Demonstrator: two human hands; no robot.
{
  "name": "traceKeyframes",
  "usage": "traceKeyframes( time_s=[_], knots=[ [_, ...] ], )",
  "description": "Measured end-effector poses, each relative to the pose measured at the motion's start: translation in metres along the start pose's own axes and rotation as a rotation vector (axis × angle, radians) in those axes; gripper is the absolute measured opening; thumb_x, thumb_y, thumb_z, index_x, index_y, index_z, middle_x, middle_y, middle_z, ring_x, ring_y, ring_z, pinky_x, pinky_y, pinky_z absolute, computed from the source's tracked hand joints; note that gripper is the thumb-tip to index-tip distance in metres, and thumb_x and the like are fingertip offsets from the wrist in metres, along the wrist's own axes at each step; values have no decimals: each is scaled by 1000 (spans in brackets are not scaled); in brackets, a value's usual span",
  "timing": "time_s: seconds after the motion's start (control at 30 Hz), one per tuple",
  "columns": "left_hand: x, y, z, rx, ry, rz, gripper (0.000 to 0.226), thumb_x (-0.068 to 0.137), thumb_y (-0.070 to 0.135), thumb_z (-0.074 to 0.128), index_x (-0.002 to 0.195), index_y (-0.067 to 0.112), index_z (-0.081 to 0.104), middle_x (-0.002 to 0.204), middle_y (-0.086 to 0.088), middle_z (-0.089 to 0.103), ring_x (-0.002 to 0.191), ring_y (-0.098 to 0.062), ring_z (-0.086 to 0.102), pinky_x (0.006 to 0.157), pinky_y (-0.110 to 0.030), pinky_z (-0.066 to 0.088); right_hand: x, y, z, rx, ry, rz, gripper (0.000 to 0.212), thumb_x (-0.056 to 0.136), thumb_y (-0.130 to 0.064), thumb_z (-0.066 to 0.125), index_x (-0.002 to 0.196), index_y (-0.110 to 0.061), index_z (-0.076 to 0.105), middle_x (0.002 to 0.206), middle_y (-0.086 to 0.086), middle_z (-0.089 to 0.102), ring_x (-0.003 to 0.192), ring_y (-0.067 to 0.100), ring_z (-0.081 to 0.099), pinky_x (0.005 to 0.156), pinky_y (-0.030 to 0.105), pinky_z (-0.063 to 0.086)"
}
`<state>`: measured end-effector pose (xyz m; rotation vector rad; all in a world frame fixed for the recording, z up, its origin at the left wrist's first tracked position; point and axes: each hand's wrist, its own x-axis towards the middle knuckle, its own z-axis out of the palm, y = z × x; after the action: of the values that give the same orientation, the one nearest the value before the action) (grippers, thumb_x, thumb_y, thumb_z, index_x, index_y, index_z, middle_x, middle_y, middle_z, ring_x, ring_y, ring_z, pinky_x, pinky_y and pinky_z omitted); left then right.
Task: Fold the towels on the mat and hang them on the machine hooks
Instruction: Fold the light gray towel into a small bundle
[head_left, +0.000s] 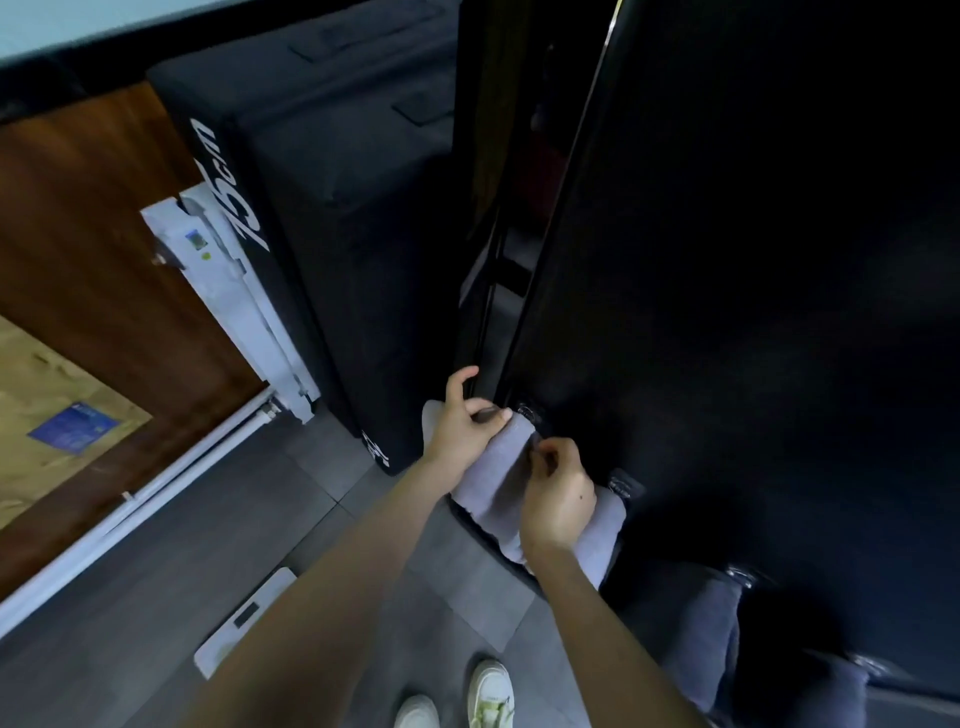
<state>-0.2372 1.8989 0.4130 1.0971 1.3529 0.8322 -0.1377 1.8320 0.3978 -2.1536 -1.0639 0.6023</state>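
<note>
Folded light grey towel (496, 475), held against black machine (727, 312) just below a hook (527, 414), gripped by left hand (465, 428) and pinched by right hand (558, 499) fingers.

a tall black padded box (311, 218) printed "75cm" stands on the grey tiled floor (156, 545). just beside it, a white bracket (234, 296) lies against a dark wooden panel (78, 234). a white scale (244, 621) lies flat on the floor near two white shoes (491, 686). a blue label (72, 428) sits on a pale wood board (41, 395).
</note>
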Motion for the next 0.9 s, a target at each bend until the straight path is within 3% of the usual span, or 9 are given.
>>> traceKeyframes(
  time_s=[0.2,0.33,0.43,0.53,0.6,0.73,0.9],
  knots=[
    [16,-19,16,4,137,-38,57,85,13,67,131,11,33,80,5,64,73,4,57,74,-6,44,13,8,11,15,74,-41,15,94,-20,49,93,-13,62,84,8,65,75,25,61,65,34,48],
    [20,-29,23,-36,197,-71,50,85,15,67,124,11,36,95,-6,68,82,-11,62,79,-17,46,7,16,4,80,85,-12,13,91,-31,50,87,-37,61,83,-17,61,76,4,60,61,9,40],
    [21,-29,25,-56,221,-77,44,85,13,67,118,13,39,87,3,65,79,-6,62,71,-9,47,-3,21,5,138,241,-173,17,88,-20,52,90,-19,69,95,-8,65,82,12,64,66,23,51],
    [23,-30,24,-86,185,-98,40,87,11,65,117,12,38,91,1,64,81,-4,61,72,-7,48,-12,18,12,131,186,-149,18,90,-18,56,99,-12,71,100,2,67,89,20,63,77,38,54],
    [25,-33,24,-91,162,-106,40,88,13,63,119,11,39,100,-5,66,88,-11,63,80,-15,49,-12,14,16,70,99,-105,25,92,-23,56,113,-16,68,111,3,64,100,22,59,86,34,50],
    [26,-32,23,-41,147,-123,32,89,15,62,115,11,45,84,8,60,75,2,56,63,0,43,-4,8,21,51,-48,-30,34,97,-26,48,130,-22,56,123,3,51,111,19,45,88,21,35],
    [28,-34,27,42,165,-122,21,90,19,61,106,7,57,88,5,58,79,-4,55,63,2,40,-3,12,30,303,-141,102,36,98,-22,45,134,-22,52,120,-6,41,117,16,40,104,28,35]
  ],
)
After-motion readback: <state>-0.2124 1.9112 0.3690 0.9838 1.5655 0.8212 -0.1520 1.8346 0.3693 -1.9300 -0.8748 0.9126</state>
